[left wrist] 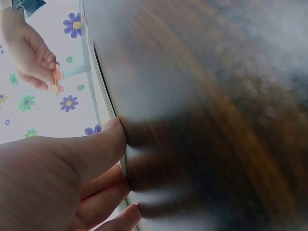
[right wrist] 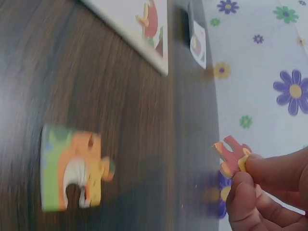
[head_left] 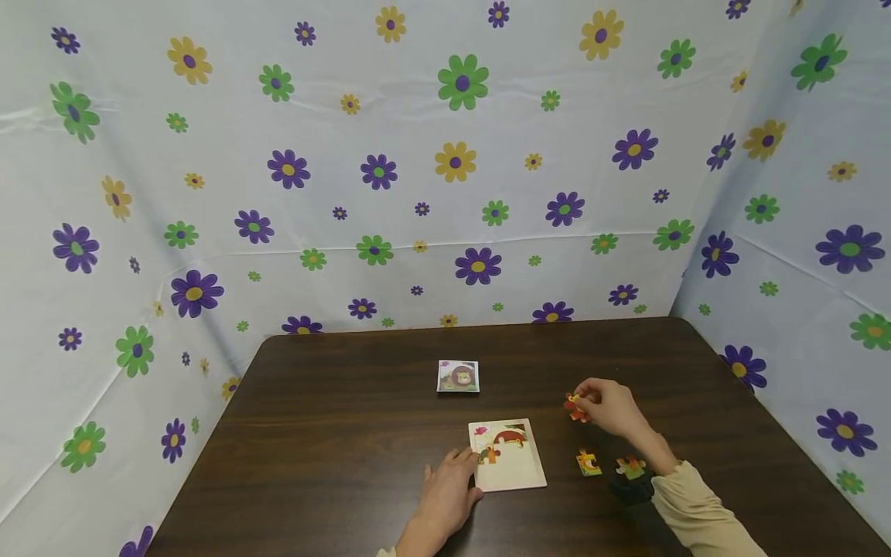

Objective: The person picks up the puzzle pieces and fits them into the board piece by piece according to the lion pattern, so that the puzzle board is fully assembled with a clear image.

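Between thumb and fingers, my right hand [head_left: 609,408] pinches a red and yellow puzzle piece [right wrist: 233,158], raised above the table to the right of the puzzle board. My left hand [head_left: 447,493] rests at the left edge of the pale square puzzle board [head_left: 513,473], its thumb and fingertips touching the rim in the left wrist view. Some pieces sit in the board along its top and left side. Two loose pieces lie right of it: an orange and yellow piece [head_left: 588,463] and a green and orange piece [head_left: 630,467] near the right forearm.
A small picture card [head_left: 458,377] showing a lion lies behind the board. The dark brown wooden table [head_left: 334,433] reaches back to a white flowered cloth [head_left: 418,139]. Some dark object [head_left: 632,490] sits beneath the right wrist.
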Demonstrator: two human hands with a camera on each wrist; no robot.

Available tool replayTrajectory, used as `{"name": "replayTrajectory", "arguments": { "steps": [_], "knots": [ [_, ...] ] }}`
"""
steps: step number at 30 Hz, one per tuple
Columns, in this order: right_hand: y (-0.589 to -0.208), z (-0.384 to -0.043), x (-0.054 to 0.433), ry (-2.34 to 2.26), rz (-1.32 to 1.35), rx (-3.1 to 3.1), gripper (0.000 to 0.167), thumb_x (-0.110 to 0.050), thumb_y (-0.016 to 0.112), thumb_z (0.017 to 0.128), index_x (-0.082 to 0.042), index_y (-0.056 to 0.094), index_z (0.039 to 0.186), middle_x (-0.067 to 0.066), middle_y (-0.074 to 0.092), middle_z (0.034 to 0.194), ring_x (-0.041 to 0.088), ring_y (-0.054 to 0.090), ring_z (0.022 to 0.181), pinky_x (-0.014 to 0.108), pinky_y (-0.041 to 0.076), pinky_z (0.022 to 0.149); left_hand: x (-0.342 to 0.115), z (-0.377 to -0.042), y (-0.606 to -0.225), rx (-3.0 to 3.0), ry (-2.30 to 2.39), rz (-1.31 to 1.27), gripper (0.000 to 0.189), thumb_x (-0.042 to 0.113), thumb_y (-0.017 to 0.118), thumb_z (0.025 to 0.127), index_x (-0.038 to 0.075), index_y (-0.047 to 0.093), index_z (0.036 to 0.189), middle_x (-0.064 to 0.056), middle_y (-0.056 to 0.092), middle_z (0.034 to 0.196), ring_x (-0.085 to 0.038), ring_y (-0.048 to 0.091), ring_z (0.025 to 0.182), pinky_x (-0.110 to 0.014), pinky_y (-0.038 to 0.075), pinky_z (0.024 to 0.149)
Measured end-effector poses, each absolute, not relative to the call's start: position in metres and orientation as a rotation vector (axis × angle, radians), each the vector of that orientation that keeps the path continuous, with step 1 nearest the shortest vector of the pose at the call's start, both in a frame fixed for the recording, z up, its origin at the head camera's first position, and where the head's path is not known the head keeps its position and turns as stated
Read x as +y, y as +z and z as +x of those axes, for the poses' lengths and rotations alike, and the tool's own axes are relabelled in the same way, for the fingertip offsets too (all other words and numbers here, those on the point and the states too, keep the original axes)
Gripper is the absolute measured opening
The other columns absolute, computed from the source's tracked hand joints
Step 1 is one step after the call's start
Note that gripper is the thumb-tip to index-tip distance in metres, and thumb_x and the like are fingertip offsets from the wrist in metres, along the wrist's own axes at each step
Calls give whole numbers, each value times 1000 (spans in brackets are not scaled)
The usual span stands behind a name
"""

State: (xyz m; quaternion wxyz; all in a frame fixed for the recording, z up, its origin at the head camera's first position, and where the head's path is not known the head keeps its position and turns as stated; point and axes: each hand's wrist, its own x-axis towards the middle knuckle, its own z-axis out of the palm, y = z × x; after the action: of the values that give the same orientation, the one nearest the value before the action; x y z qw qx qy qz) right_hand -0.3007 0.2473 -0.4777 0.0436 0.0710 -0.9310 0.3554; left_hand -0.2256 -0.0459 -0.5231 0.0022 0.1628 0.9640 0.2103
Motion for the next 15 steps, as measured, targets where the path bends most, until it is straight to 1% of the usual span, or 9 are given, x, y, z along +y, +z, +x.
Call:
{"name": "replayTrajectory", "arguments": {
  "steps": [6,10,15],
  "knots": [
    [-479,-304,231,1224,225,-2806,7,-5,65,88,0,65,93,3,65,70,18,62,55,27,49,48,-46,-225,-523,3029,652,518,48,20,79,77,7,64,121,-10,62,126,-34,54,118,-69,40,84],
    [-484,-304,219,1322,189,-2785,7,-3,65,87,1,64,92,3,65,69,17,62,56,27,51,50,-46,-224,-523,3031,641,520,48,20,79,77,8,64,121,-10,62,126,-33,55,118,-69,40,84],
    [-487,-304,202,1443,159,-2766,6,-1,65,86,3,64,91,5,65,68,16,62,55,31,54,52,-46,-224,-522,3031,644,517,47,19,79,77,7,64,121,-9,62,126,-33,55,118,-69,41,84]
  ]
}}
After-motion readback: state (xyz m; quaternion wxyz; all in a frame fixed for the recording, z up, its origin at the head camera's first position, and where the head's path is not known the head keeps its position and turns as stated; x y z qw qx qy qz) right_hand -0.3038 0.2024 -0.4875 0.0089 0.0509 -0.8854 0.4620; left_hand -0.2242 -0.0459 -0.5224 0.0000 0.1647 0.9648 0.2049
